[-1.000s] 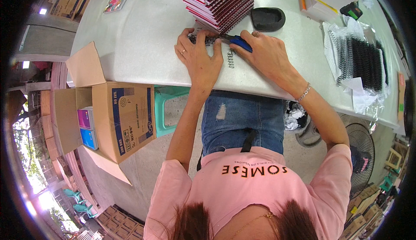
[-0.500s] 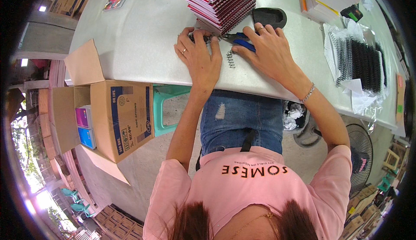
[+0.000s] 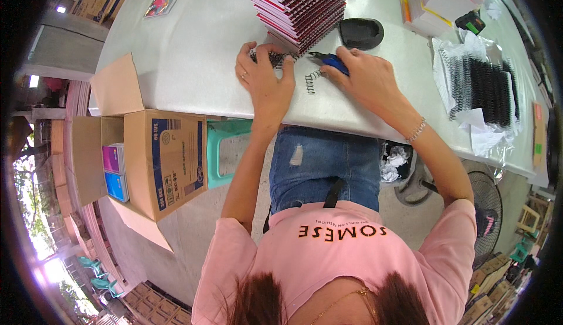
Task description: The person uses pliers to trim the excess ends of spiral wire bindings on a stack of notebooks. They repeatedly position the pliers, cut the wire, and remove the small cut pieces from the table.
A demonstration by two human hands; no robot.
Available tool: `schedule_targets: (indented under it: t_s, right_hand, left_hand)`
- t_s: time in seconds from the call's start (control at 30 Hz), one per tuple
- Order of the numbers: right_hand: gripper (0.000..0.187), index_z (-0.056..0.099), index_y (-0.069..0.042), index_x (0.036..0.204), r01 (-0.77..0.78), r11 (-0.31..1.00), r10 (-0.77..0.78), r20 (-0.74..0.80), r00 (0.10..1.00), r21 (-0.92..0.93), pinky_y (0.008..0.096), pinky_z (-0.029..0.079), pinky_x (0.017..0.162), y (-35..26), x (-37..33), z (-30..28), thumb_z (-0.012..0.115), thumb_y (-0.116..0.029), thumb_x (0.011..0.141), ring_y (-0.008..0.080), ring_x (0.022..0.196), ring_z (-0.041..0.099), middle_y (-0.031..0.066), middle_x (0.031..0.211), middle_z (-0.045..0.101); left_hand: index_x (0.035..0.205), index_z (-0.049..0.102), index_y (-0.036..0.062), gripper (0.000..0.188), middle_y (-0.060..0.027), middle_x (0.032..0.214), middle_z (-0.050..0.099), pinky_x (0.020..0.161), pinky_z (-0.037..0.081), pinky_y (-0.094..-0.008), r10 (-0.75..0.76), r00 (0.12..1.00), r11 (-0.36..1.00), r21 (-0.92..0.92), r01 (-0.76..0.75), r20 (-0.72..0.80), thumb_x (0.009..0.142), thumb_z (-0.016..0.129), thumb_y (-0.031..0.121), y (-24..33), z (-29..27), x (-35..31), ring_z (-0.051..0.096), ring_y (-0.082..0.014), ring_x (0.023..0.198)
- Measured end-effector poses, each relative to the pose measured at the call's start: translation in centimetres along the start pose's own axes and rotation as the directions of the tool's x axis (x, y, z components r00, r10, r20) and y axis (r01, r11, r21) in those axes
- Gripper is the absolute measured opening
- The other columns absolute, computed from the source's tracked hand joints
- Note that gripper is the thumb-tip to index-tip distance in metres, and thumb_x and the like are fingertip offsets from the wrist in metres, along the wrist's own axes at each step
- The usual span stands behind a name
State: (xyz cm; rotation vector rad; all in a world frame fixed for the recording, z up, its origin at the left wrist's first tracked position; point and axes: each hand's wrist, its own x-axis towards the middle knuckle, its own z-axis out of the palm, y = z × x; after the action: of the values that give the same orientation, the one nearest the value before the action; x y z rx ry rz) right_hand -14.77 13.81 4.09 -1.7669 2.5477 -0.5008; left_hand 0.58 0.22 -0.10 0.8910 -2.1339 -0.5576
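Note:
My left hand [image 3: 265, 82] is closed around a dark wire coil [image 3: 275, 59] on the table, just in front of the notebook stack. My right hand [image 3: 370, 77] grips blue-handled pliers [image 3: 334, 63], whose dark jaws point left toward the coil, a short gap away. Below the jaws a short cut length of spiral wire [image 3: 310, 83] lies bent on the table. Spiral-bound notebooks [image 3: 302, 11] with red edges rise in a tall stack beyond both hands, a corner facing me. A black dish-like holder [image 3: 362, 33] sits right of the stack.
Black wire coils [image 3: 484, 90] lie on crumpled paper at the right of the white table [image 3: 193, 73]. Paper stacks [image 3: 437, 2] stand at the far right. An open cardboard box [image 3: 176, 161] and a green stool [image 3: 220, 149] are left; a fan [image 3: 487, 213] stands right.
The pliers have drawn back from the coil at the stack's corner, and my right hand has dropped slightly nearer me. My left hand has shifted a little left, uncovering more coil.

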Motion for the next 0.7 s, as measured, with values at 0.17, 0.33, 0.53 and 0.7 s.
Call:
schedule_targets:
  t_s: [0.17, 0.33, 0.53, 0.7]
  right_hand:
    - [0.054, 0.06, -0.007, 0.123, -0.056, 0.988, 0.047, -0.064, 0.997, -0.144, 0.0523, 0.04, 0.099, 3.0, -3.0, -2.0, 0.057, -0.055, 0.098, 0.0347, 0.112, 0.059, 0.017, 0.113, 0.063]
    - [0.063, 0.055, -0.012, 0.14, -0.007, 0.979, -0.038, -0.218, 0.975, -0.204, 0.0585, 0.022, 0.114, 4.8, -4.7, -1.3, 0.068, -0.05, 0.091, 0.0354, 0.133, 0.041, 0.0164, 0.138, 0.048]
    - [0.094, 0.041, -0.012, 0.152, 0.043, 0.961, 0.02, -0.224, 0.974, 0.273, 0.0551, 0.03, 0.114, -2.2, -4.6, 1.5, 0.085, -0.044, 0.075, 0.0433, 0.136, 0.039, 0.0245, 0.146, 0.041]
    - [0.105, 0.035, -0.008, 0.155, 0.001, 0.919, 0.09, -0.212, 0.973, 0.395, 0.0542, 0.029, 0.116, -4.9, -3.7, 3.8, 0.089, -0.038, 0.07, 0.0474, 0.138, 0.038, 0.0279, 0.15, 0.037]
  left_hand:
    - [0.128, 0.06, 0.0045, 0.039, -0.0213, 0.141, 0.044, 0.118, 0.018, -0.0568, -0.004, 1.0, 0.999, -0.052, 0.004, -0.008, 0.101, 0.058, 0.033, -2.1, -2.0, 2.1, 0.036, -0.0392, 0.138]
    - [0.131, 0.059, 0.0039, 0.052, -0.0216, 0.138, 0.05, 0.12, 0.014, -0.0608, -0.036, 0.947, 0.999, -0.028, 0.047, 0.32, 0.109, 0.036, 0.044, -3.1, -1.9, 2.5, 0.04, -0.0393, 0.137]
    - [0.133, 0.057, 0.004, 0.054, -0.0209, 0.141, 0.047, 0.12, 0.011, -0.0616, -0.034, 0.948, 0.991, -0.115, 0.074, 0.315, 0.11, 0.032, 0.045, 0.2, -1.2, -1.0, 0.039, -0.0387, 0.138]
    - [0.141, 0.05, 0.0006, 0.056, -0.0215, 0.146, 0.043, 0.121, 0.01, -0.0585, -0.068, 0.931, 0.941, -0.286, 0.179, 0.359, 0.111, 0.031, 0.044, 2.7, -1.4, -2.8, 0.035, -0.0365, 0.143]
